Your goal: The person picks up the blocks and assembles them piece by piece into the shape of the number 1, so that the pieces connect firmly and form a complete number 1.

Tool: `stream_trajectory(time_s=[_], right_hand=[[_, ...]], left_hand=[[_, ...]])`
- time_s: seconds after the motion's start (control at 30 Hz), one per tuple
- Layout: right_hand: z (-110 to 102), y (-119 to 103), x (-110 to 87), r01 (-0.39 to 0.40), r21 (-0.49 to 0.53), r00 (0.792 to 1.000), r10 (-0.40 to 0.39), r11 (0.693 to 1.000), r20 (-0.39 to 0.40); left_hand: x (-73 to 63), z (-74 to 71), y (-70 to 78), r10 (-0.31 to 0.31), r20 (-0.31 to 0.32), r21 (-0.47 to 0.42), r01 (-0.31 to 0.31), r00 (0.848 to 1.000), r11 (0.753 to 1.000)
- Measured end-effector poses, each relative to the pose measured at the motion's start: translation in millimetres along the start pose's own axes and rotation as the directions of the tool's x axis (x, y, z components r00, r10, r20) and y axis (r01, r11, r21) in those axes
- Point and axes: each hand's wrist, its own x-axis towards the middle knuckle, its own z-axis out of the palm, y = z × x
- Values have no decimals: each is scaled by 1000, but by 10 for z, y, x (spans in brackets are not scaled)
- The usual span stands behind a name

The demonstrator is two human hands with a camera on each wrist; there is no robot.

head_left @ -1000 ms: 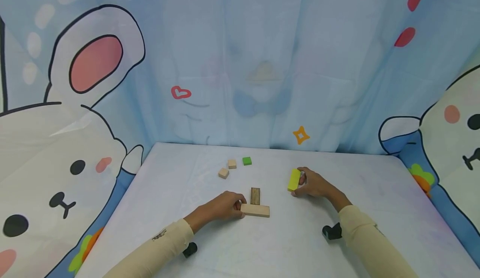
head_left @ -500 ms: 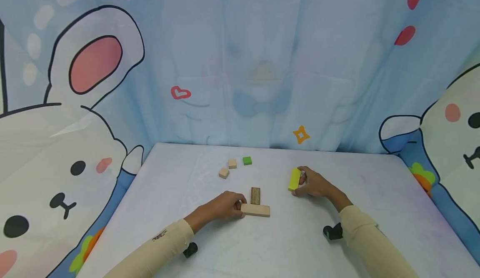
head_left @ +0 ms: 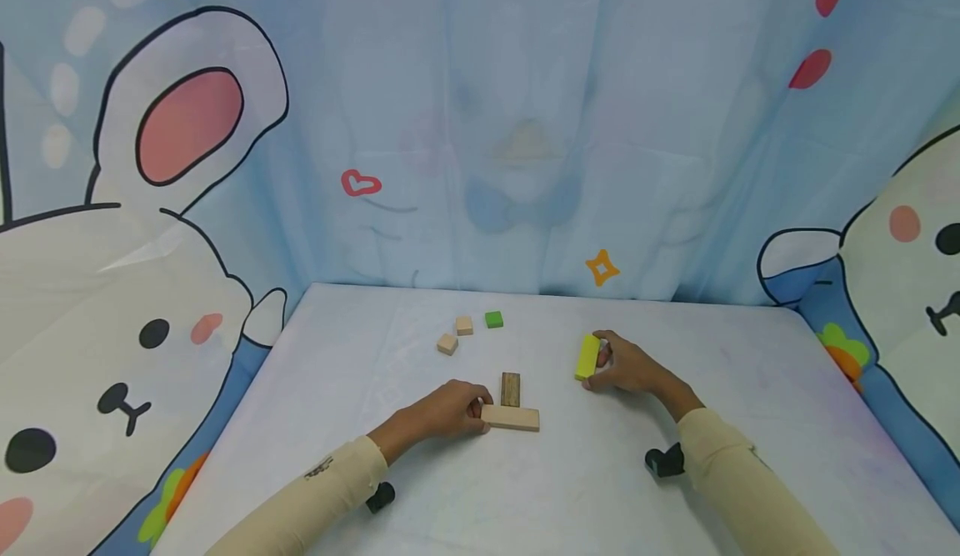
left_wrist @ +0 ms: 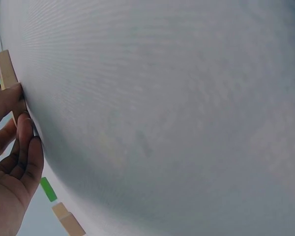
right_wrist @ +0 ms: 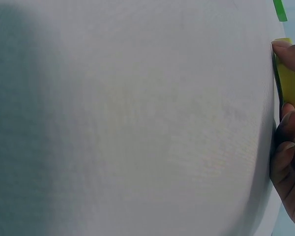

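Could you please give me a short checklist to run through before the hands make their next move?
1. Left hand grips the long pale wooden block: ok, pinched at its left end.
2. Right hand grips the yellow rectangular block: ok, between thumb and fingers.
3. Dark brown wooden block touches the pale block: cannot tell; it lies just behind.
4. Yellow block meets the brown block: not ok, they are apart.
5. Small green block and two small pale wooden cubes away from both hands: ok, farther back.
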Motion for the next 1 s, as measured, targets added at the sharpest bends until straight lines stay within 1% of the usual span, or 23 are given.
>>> stream_trajectory(time_s=[0.53,0.63,0.87,1.0], right_hand=[[18,-39,-4,19,17,1000,-19,1000,9],[18,-50,-10,35,18,999,-35,999,10],[5,-92,-20,24,22,1000,-24,999,11],[-3,-113,-34,45,16,999,-46,999,17]], left_hand=[[5,-8,5,-2,5,-9,2,1000,1000],[1,-5,5,-4,4,-11,4,1000,1000],[-15,-24,32,-4,4,-6,4,1000,1000],[-27,-38,49,1,3,-8,-1,1000,1000]])
